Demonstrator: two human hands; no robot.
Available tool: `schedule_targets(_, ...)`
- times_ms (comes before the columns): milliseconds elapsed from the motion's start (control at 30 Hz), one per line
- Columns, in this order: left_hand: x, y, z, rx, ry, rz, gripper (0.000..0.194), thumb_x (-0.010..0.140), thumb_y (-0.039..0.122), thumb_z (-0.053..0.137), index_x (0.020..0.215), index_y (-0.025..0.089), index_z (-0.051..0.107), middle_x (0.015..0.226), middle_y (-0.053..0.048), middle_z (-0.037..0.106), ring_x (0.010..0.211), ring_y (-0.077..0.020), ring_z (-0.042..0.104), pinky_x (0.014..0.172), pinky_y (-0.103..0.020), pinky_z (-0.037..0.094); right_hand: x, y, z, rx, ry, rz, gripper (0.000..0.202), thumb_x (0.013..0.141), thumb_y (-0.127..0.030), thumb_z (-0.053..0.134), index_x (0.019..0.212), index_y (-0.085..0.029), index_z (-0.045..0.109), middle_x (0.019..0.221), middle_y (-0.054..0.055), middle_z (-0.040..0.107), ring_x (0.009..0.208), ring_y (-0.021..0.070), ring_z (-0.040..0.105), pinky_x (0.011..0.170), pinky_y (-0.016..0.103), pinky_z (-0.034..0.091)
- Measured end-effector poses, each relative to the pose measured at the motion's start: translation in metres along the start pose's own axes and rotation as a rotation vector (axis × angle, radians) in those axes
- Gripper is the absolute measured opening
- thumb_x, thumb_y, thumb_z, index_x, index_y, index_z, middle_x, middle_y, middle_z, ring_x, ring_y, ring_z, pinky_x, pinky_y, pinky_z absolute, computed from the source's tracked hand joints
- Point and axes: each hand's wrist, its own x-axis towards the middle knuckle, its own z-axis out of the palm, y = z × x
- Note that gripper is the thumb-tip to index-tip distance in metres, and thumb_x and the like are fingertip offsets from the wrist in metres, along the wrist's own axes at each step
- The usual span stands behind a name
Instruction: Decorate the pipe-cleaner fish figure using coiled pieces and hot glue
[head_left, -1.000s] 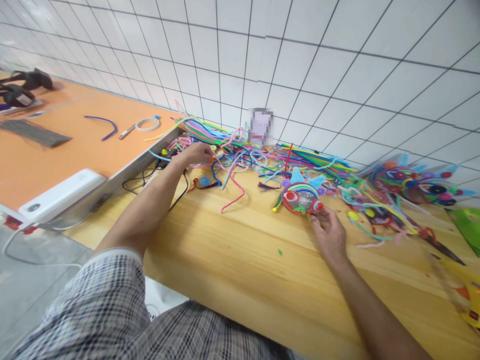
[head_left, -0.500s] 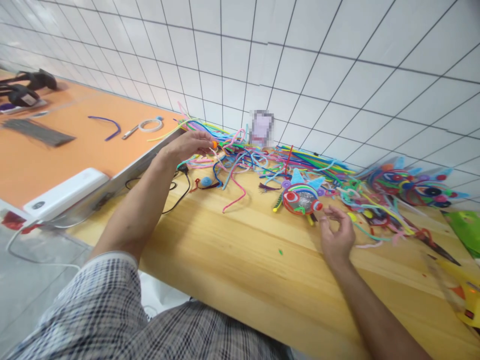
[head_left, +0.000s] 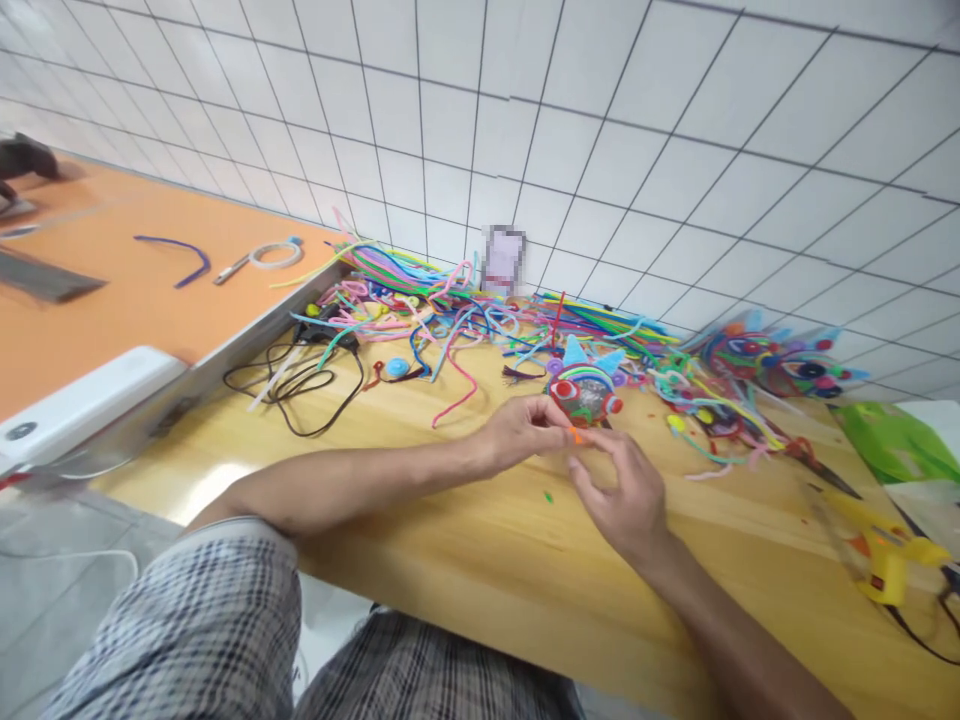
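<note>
My left hand (head_left: 525, 435) is closed, pinching a small orange piece (head_left: 575, 434) between thumb and fingertips. My right hand (head_left: 622, 490) meets it from the other side, its fingers on the same piece and its thumb slightly lower. Fingers partly cover the orange piece, so its exact kind does not show. Just behind the hands stands a round craft mask (head_left: 589, 395) with light-blue points on top, red-rimmed eyes and a silvery middle. On the wooden table (head_left: 465, 540), a tiny green scrap (head_left: 548, 497) lies below the hands.
Many coloured pipe cleaners (head_left: 450, 300) are heaped along the tiled wall. Two more decorated masks (head_left: 780, 360) lean at the right, near scissors (head_left: 825, 465) and a yellow glue gun (head_left: 889, 560). A black cable (head_left: 300, 390) coils at left, beside a white power bank (head_left: 90, 405).
My left hand has come from the pipe-cleaner heap to the table's middle, bringing the orange piece. My right hand has moved left from beside the mask to meet it.
</note>
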Motion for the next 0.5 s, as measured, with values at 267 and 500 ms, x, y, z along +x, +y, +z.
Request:
schedule_targets(267,-0.018,-0.030,-0.003,0.069,-0.006,0.111,0.022,0.090,0.039,0.080,0.097,0.018,0.079,0.093,-0.004,0.079,0.084,-0.0142,0.069,0.084,-0.029,0.055,-0.013,0.012,0.024,0.083,0.052,0.136,0.003,0.098,-0.028,0.068,0.101,-0.029,0.069,0.091,0.003,0.081,0.083,0.0228,0.077,0.079,0.040,0.064)
schedule_targets(500,-0.022,-0.048,-0.012,0.163,-0.010,0.147,0.024,0.092,0.040,0.080,0.104,0.019,0.082,0.102,-0.008,0.083,0.090,-0.0188,0.074,0.086,-0.032,0.059,-0.024,0.014,0.032,0.392,-0.041,0.392,0.012,0.095,-0.032,0.071,0.105,-0.025,0.069,0.088,0.001,0.078,0.078,0.0171,0.072,0.075,0.032,0.060)
